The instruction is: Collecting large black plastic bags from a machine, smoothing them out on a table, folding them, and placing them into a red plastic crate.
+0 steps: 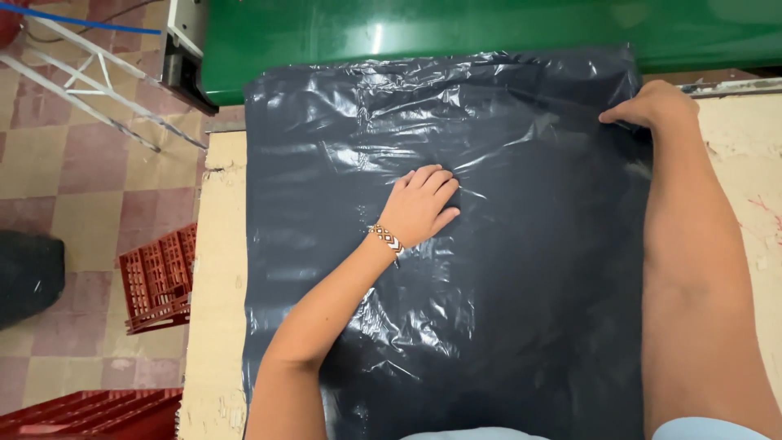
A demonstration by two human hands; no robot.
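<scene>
A large dark grey plastic bag (505, 269) lies spread flat over a pale wooden table (218, 269). My left hand (419, 208) rests palm down on the middle of the bag, fingers together and flat, with a beaded bracelet (385, 238) on the wrist. My right hand (652, 106) is at the bag's far right corner, fingers pinched on the plastic edge there. The bag is wrinkled and shiny, and it covers most of the tabletop between my arms.
A green machine body (456, 28) runs along the far edge of the table. Red plastic crates (159, 277) stand on the checked floor at the left, beside a white metal frame (90, 73) and a dark object (28, 273).
</scene>
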